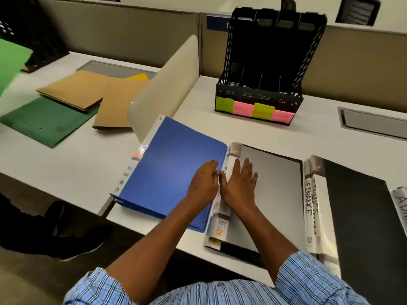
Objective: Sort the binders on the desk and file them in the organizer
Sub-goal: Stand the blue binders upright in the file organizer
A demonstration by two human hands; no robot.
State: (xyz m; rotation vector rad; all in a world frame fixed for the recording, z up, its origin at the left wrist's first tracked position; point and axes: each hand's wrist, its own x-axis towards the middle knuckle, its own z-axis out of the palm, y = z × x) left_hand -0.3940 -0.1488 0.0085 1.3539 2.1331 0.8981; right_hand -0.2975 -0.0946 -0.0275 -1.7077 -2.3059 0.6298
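White table (209,128) space is occupied by four binders laid flat along the front: a blue binder (171,168), a grey binder (277,183) touching it, a black binder (361,212) with "FINANCE" handwritten on its spine, and a fourth binder (400,201) cut off at the right. Behind them, a black four-slot organizer (264,62) is fronted by four sticky notes (243,107), two green and two pink. The blue binder's edge is gripped by the left hand (203,183), its fingers (214,166) curled. The right hand (239,186) is laid flat on the grey binder.

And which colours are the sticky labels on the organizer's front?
The sticky labels alternate green and pink; head view.
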